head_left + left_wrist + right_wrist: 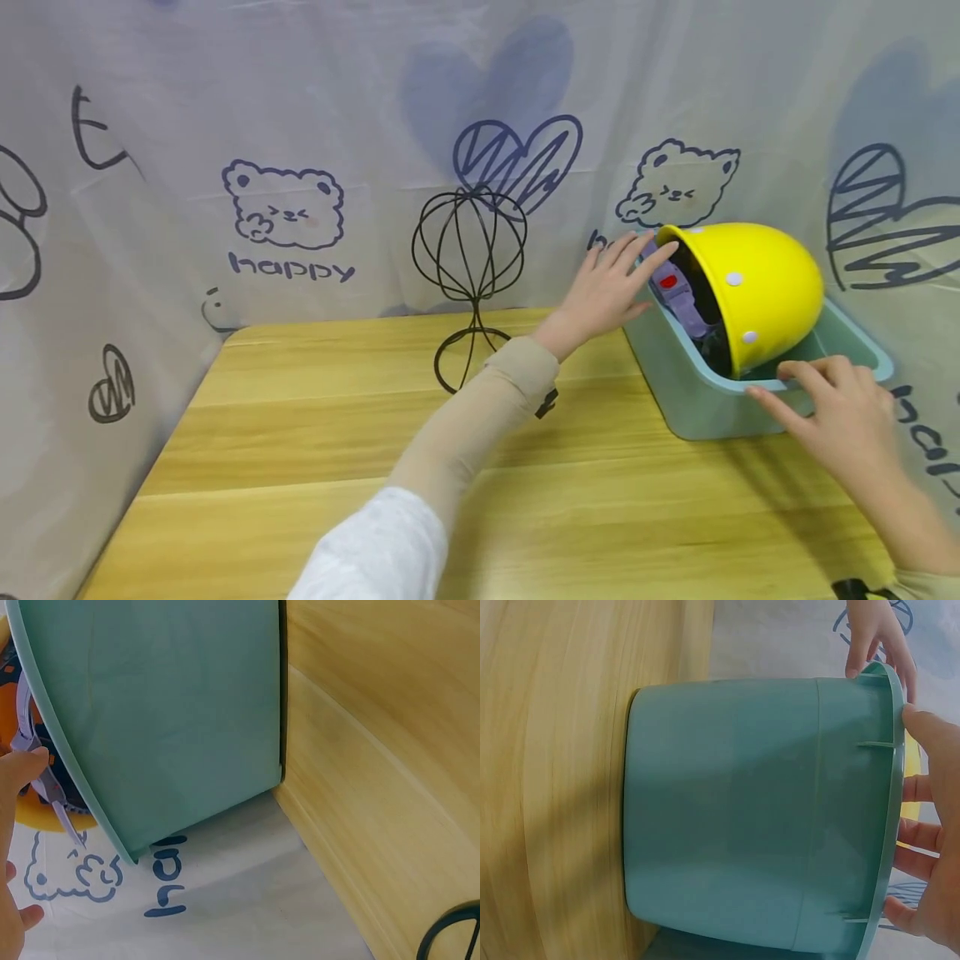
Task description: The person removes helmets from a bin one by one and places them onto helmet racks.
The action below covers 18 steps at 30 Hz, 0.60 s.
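The yellow helmet [780,287] lies on its side in the teal bin [671,392], opening left toward the nearer left hand [603,292], fingers spread. The right hand's [851,421] loosely bent fingers touch the near rim [726,384].

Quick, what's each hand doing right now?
Left hand: open, by the helmet.
Right hand: at the bin rim; can't tell if it's gripping.

Wooden table [300,450] bears teal bin [667,383] and, apparently, wire stand [476,313].

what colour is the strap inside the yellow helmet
The strap is light purple, with a red patch; the head view shows it best.
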Tool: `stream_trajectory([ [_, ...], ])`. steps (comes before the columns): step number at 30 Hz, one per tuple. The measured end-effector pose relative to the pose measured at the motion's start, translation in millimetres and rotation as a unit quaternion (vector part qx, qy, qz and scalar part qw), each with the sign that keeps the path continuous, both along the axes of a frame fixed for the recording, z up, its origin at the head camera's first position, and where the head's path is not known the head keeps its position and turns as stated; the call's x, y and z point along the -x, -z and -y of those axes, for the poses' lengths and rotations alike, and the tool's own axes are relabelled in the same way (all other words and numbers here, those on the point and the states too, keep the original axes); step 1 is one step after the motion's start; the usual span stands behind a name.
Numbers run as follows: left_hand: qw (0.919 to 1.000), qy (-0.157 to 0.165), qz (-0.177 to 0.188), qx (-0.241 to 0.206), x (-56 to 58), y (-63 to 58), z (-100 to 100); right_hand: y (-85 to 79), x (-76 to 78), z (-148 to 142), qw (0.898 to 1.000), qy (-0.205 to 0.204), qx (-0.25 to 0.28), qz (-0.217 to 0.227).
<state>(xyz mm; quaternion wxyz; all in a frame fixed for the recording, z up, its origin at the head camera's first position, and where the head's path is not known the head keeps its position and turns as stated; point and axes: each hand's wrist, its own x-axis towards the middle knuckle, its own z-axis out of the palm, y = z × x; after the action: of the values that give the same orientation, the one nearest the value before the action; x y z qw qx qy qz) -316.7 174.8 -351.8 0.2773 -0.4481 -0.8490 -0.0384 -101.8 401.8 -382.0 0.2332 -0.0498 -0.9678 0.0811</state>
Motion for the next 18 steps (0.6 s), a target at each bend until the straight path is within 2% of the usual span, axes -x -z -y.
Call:
stream_trajectory([
  [12,0.9999,0.007,0.007,0.004,0.7,0.0,-16.3,2.4,-0.2,-0.1,1.0,-0.002,0.003,-0.008],
  [15,1.0,0.004,0.006,0.005,1.9,-1.7,-18.4,3.1,0.5,-0.9,1.0,-0.002,0.001,-0.011],
  [18,0.9998,0.014,-0.007,0.01,3.7,-2.2,-19.6,3.6,0.4,-1.8,1.0,0.001,0.001,-0.008],
])
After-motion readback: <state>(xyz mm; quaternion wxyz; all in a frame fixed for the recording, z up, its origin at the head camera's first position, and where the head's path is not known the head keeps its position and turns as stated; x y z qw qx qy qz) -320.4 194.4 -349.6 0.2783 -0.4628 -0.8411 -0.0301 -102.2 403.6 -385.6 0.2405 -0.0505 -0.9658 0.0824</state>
